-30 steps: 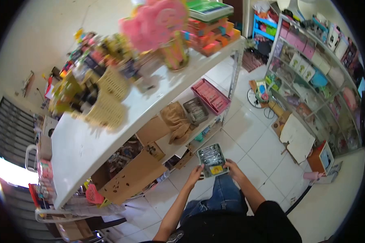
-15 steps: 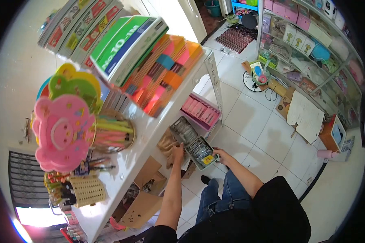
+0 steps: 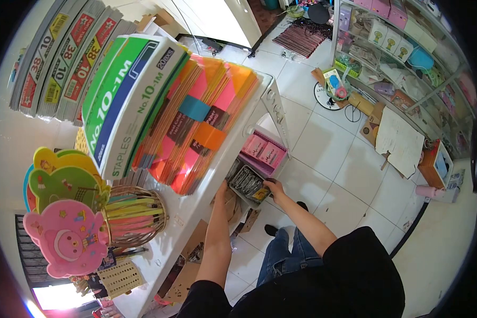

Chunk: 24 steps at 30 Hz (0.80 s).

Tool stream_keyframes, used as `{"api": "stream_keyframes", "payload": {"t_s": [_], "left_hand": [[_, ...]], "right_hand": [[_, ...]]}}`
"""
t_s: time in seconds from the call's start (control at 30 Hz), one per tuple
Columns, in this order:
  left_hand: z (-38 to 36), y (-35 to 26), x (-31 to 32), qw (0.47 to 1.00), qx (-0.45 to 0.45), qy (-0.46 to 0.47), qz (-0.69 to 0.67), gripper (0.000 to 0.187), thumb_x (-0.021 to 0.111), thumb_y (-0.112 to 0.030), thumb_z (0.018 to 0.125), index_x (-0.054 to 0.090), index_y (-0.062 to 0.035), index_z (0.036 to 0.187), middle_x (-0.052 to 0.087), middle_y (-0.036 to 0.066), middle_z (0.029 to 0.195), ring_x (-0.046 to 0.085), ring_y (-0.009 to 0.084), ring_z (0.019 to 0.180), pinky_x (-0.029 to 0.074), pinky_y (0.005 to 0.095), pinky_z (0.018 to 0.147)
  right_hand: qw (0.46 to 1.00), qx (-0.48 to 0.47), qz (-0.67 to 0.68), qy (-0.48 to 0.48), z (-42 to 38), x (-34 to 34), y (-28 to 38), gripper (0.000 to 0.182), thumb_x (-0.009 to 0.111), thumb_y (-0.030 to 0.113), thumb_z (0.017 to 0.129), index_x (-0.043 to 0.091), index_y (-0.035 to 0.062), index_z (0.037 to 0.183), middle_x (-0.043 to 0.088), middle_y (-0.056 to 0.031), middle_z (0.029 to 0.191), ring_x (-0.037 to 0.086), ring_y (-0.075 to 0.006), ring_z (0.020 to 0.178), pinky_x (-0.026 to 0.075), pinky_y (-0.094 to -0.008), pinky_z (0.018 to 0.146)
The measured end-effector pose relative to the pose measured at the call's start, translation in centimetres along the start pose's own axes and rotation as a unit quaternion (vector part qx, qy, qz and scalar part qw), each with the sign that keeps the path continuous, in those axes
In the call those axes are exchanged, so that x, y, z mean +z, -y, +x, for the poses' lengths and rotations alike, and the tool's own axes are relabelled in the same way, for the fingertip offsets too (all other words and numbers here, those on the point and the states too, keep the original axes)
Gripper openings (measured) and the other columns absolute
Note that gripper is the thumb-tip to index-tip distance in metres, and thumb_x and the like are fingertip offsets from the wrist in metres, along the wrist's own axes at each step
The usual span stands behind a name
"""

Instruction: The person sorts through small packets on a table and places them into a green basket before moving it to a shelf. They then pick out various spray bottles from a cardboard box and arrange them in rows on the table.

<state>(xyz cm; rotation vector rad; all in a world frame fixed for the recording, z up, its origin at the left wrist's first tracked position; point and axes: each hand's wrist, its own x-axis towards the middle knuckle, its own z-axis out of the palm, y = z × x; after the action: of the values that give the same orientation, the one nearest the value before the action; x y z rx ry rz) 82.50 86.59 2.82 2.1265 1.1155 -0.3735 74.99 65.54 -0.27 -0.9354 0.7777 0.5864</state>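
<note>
A grey-green plastic basket [image 3: 258, 204] filled with small dark and silvery packets, with a yellow label at one end, is held low beside the shelving. My right hand [image 3: 273, 188] is closed on its right rim. My left hand [image 3: 222, 191] is at its left side, fingers partly hidden by the basket and the table edge; it appears to support that side. Just beyond the basket, a pink basket [image 3: 277, 168] holds pink boxes [image 3: 265, 151] on the lower shelf. Part of a second dark tray shows at the left, mostly covered by the tabletop.
The white tabletop [image 3: 183, 212] carries a staples box [image 3: 127, 100], orange and pink paper packs [image 3: 201, 127], stacked books [image 3: 63, 58], a wire holder [image 3: 135, 214] and bear-shaped fans [image 3: 69, 238]. Cardboard boxes [image 3: 183, 281] lie beneath. A glass cabinet [image 3: 387, 58] stands right.
The grey-green basket and both hands have moved away from my body, toward the lower shelf and the pink basket. My view has shifted, so the tabletop goods appear larger and lower.
</note>
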Motion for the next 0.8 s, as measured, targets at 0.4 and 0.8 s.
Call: {"api": "stream_keyframes", "payload": {"t_s": [0.4, 0.8], "left_hand": [[3.3, 4.2, 0.7, 0.959, 0.191, -0.029, 0.207, 0.037, 0.044, -0.028, 0.079, 0.053, 0.0040, 0.094, 0.055, 0.021, 0.092, 0.050, 0.0339, 0.090, 0.038, 0.0378, 0.077], [-8.2, 6.1, 4.0, 0.967, 0.231, 0.040, -0.104, 0.047, 0.035, -0.039, 0.084, 0.039, -0.0026, 0.114, 0.043, 0.015, 0.114, 0.042, 0.0274, 0.102, 0.031, 0.0339, 0.085]], "right_hand": [[0.966, 0.101, 0.237, -0.008, -4.8, 4.6, 1.4, 0.026, 0.048, 0.013, 0.068, 0.044, 0.0029, 0.092, 0.048, -0.0132, 0.085, 0.051, -0.0257, 0.077, 0.044, -0.0452, 0.060], [0.991, 0.045, 0.116, -0.050, -5.7, 3.4, -0.1, 0.042, 0.050, 0.026, 0.071, 0.036, 0.0108, 0.107, 0.035, -0.0085, 0.111, 0.037, -0.0264, 0.100, 0.034, -0.0482, 0.076]]}}
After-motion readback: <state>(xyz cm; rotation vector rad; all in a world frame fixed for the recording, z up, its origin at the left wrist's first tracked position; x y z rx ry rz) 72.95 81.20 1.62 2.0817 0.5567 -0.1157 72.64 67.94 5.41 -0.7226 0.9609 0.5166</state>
